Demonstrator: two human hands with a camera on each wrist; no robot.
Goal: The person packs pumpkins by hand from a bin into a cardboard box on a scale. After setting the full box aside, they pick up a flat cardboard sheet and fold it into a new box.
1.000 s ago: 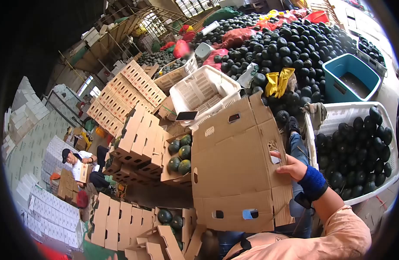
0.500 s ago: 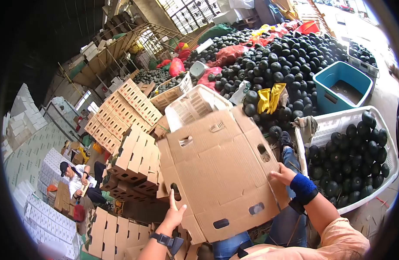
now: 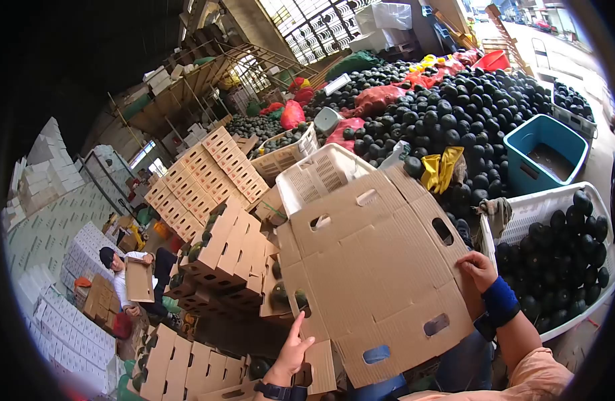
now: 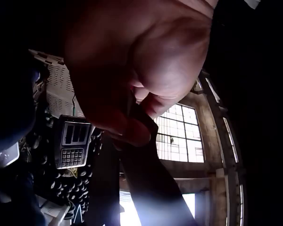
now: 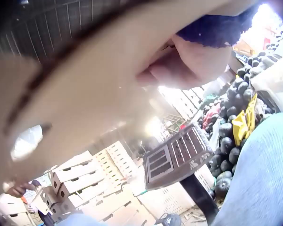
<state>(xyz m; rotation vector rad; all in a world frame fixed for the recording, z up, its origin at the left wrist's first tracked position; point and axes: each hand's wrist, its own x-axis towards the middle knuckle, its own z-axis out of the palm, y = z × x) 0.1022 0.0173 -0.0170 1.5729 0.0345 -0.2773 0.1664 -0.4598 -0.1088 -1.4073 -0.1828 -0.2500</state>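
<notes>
From the head view I see the biggest mass first: the heap of dark green melons [image 3: 454, 100] spreading from twelve to two o'clock, with red net sacks and a pair of yellow gloves [image 3: 441, 168] draped at its near edge. At three o'clock a white crate [image 3: 521, 210] sits heaped with more melons, close by me, I judge, so fruit is within reach. From nine to seven o'clock stand stacks of made-up cartons [image 3: 220, 247], some showing melons inside, and another person [image 3: 120, 267] sits among them holding a board. In the middle, tilted up toward me, is the flat unfolded carton [image 3: 374, 267], its flaps and hand-holes facing the camera; it seems to be held on the slant so the panels can be squared up. My right hand [image 3: 478, 269], blue wristband below it, curls its fingers over the sheet's three o'clock edge and grips it. My left hand [image 3: 293, 351] sits at six o'clock, at the lower left flap: fingers straight, index extended upward, touching or just short of the cardboard, I cannot tell which. The right wrist view shows a scale's keypad [image 5: 177, 157].
</notes>
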